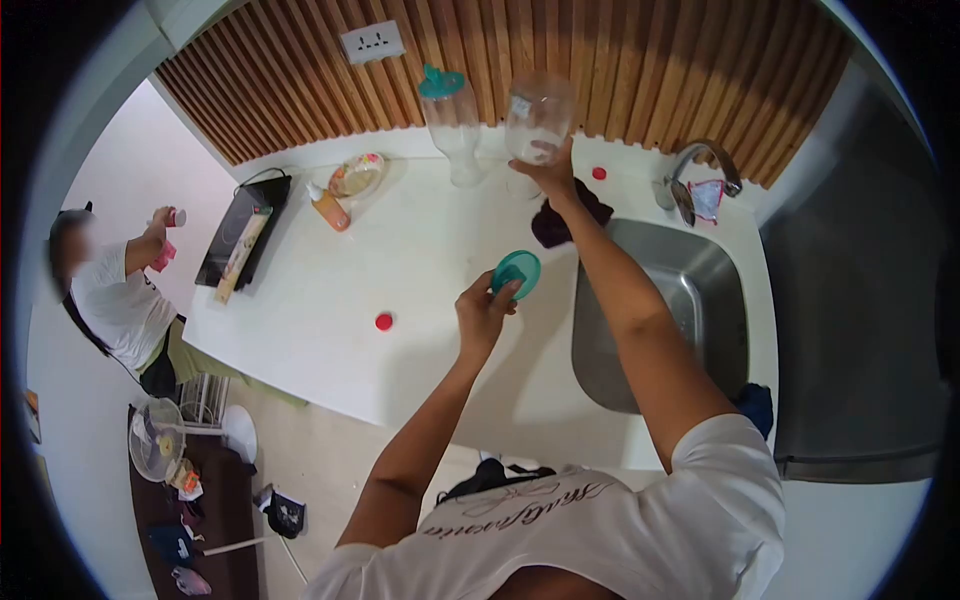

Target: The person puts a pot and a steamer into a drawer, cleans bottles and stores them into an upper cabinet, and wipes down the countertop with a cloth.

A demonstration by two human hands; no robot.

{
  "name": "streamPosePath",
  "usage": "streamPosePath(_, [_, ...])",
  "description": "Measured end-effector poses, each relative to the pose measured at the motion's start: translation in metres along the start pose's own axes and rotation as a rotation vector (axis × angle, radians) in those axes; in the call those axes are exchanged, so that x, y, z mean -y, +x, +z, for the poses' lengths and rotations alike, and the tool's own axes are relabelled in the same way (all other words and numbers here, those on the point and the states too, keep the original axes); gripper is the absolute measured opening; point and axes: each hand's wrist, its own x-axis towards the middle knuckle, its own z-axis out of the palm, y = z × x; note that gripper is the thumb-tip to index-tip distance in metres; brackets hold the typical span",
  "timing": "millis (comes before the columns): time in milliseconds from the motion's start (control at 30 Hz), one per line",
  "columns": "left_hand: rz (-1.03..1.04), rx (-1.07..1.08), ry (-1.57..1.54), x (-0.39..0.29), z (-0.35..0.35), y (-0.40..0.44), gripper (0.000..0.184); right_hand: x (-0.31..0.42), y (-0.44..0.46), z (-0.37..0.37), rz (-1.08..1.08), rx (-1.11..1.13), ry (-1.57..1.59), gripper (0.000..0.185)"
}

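Note:
My left hand (482, 318) is closed on a round teal lid (517, 274), held over the white counter by its edge. Reaching toward the wall, my right hand (550, 172) grips the lower part of a clear jar (540, 110), which has no lid on it and a small label on its side. To its left stands another clear container (455, 130) with a teal top (441, 82). A dark cloth (570, 216) lies below my right hand. One red cap (384, 321) rests on the counter left of my left hand; another red cap (599, 173) is near the wall.
A steel sink (660, 385) with a faucet (697, 165) is on the right. Leftward are an orange pump bottle (328, 208), a patterned dish (357, 177) and a black cooktop (232, 235) with a long box (243, 256) on it. Another person (125, 300) stands beyond the counter's left end.

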Motion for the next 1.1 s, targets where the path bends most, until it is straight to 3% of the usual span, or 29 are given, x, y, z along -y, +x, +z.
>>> streamPosePath(100, [-0.007,0.011,-0.135,0.003,-0.034,0.027,0.017,-0.037,0.020,0.022,0.088,-0.053,-0.117,0.103])
streamPosePath(167, [0.135,-0.084,-0.155,0.006,-0.054,0.043,0.015,-0.045,0.024,0.028,0.116,-0.072,-0.099,0.102])
streamPosePath(300, [0.571,-0.180,0.555,-0.048,-0.083,0.084,0.022,-0.062,0.034,0.034,0.093,-0.094,-0.141,0.100])
streamPosePath(433, [0.757,-0.195,0.367,-0.096,-0.066,0.151,0.025,-0.057,0.032,0.036,0.047,-0.115,-0.227,0.098])
streamPosePath(500, [1.011,-0.213,0.441,-0.121,-0.050,0.189,0.023,-0.054,0.032,0.034,0.118,-0.098,-0.369,0.098])
streamPosePath(567, [1.122,-0.232,0.706,-0.141,-0.034,0.221,0.022,-0.053,0.032,0.033,0.104,-0.094,-0.333,0.099])
streamPosePath(700, [1.193,-0.140,0.936,-0.142,-0.002,0.268,0.020,-0.062,0.034,0.022,0.034,-0.043,-0.406,0.105])
streamPosePath(767, [1.217,-0.064,1.234,-0.132,0.007,0.280,0.021,-0.067,0.035,0.018,0.024,-0.022,-0.416,0.107])
streamPosePath(900, [1.233,-0.042,1.271,-0.128,0.010,0.282,0.020,-0.070,0.036,0.011,0.102,0.029,-0.431,0.109])
streamPosePath(967, [1.139,0.040,1.347,-0.132,0.010,0.286,0.018,-0.069,0.034,0.007,0.129,0.044,-0.454,0.109])
streamPosePath(1100, [1.189,0.135,1.315,-0.136,0.009,0.282,0.014,-0.071,0.033,0.003,0.047,0.078,-0.442,0.114])
